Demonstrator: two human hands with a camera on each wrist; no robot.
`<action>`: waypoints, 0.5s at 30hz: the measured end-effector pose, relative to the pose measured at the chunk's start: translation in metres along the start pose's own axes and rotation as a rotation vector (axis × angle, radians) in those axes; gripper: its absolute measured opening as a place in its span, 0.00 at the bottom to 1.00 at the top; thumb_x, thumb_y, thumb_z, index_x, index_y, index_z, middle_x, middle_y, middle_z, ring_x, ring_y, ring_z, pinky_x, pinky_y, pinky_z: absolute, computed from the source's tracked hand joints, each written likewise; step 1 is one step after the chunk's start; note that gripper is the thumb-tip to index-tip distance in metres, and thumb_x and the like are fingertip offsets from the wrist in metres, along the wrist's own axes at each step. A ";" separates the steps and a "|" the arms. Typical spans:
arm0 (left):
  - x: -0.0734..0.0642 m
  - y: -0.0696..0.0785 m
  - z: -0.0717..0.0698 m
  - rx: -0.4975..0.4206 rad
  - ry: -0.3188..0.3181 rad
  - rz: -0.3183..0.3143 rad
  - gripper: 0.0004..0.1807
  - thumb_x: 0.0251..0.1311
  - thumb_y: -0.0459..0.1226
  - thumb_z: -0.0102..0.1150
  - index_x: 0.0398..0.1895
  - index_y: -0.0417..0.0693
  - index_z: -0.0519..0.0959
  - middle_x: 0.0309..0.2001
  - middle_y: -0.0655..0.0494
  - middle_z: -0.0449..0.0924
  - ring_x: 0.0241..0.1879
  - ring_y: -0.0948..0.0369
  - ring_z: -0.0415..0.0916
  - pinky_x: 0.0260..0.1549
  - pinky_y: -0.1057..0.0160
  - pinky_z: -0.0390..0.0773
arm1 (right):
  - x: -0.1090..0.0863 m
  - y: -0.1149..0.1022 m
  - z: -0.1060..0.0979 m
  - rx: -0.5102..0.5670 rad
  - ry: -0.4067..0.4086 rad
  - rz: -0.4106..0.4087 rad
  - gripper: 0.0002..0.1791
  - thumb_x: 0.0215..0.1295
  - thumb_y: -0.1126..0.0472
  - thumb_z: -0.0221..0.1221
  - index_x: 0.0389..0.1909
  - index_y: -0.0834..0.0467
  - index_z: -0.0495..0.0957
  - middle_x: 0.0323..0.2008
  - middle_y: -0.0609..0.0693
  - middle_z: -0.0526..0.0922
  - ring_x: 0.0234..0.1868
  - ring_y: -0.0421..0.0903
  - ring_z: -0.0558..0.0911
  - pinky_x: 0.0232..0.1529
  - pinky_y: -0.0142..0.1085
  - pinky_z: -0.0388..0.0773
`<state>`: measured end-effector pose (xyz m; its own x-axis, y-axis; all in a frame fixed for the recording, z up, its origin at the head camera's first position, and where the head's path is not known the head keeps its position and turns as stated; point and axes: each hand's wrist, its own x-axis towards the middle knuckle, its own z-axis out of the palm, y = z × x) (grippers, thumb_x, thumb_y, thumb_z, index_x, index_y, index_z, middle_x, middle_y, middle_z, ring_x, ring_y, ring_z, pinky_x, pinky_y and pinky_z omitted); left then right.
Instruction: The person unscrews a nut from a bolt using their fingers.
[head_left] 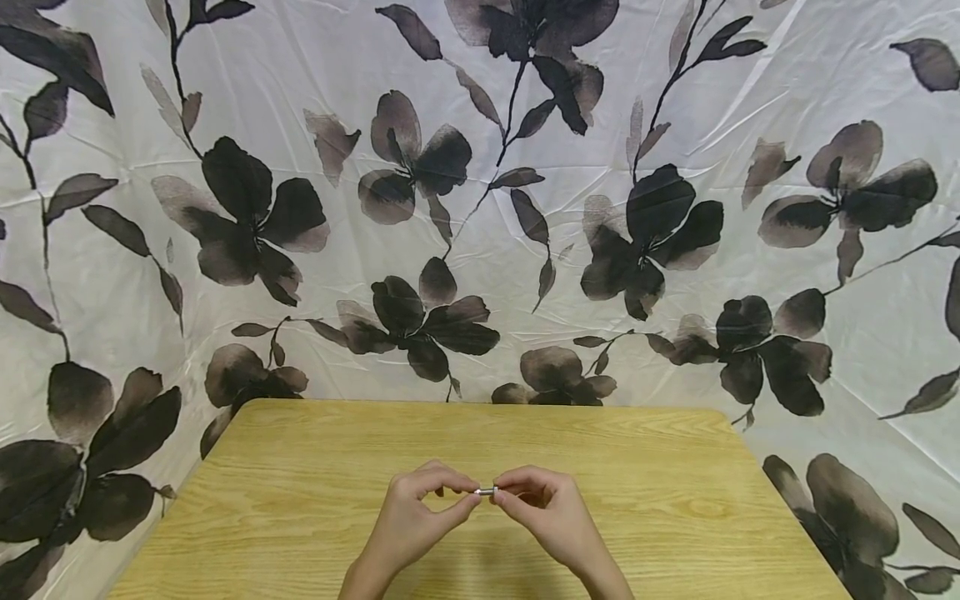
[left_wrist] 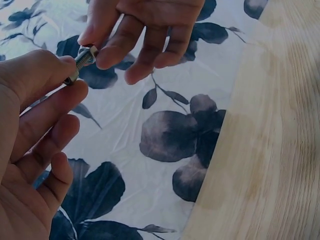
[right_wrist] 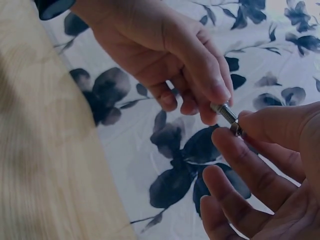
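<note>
"What's on my head feed?"

"I see the left hand (head_left: 416,512) pinching a metal bolt (head_left: 486,492) by its left end, the right hand (head_left: 551,512) pinching its right, above the table (head_left: 300,450)."

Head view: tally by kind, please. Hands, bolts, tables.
Left hand and right hand: 2
Bolt, pinched between them: 1
Table: 1
Total: 4
Can't tell if a separate nut is on the bolt.

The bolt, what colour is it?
Silvery grey; the bolt shows best in the right wrist view.
</note>
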<state>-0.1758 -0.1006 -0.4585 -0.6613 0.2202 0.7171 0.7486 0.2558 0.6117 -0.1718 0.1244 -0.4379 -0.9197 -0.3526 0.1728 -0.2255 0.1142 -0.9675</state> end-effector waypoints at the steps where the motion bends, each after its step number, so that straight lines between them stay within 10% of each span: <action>1: 0.000 0.000 0.000 0.002 0.001 0.001 0.11 0.56 0.31 0.76 0.37 0.56 0.89 0.34 0.59 0.89 0.32 0.63 0.82 0.31 0.67 0.77 | 0.000 0.000 0.000 -0.007 0.001 -0.005 0.12 0.69 0.58 0.67 0.48 0.59 0.86 0.44 0.61 0.89 0.42 0.44 0.88 0.46 0.34 0.84; 15: -0.001 0.002 -0.002 -0.002 -0.016 -0.042 0.10 0.58 0.32 0.74 0.37 0.59 0.88 0.34 0.62 0.88 0.34 0.67 0.82 0.34 0.66 0.78 | -0.001 0.002 0.000 -0.017 -0.013 -0.090 0.09 0.68 0.61 0.67 0.46 0.58 0.87 0.46 0.58 0.88 0.45 0.48 0.88 0.49 0.37 0.84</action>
<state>-0.1736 -0.1017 -0.4569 -0.6932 0.2244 0.6849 0.7199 0.2631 0.6423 -0.1712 0.1249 -0.4396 -0.8911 -0.3746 0.2562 -0.3127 0.0975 -0.9448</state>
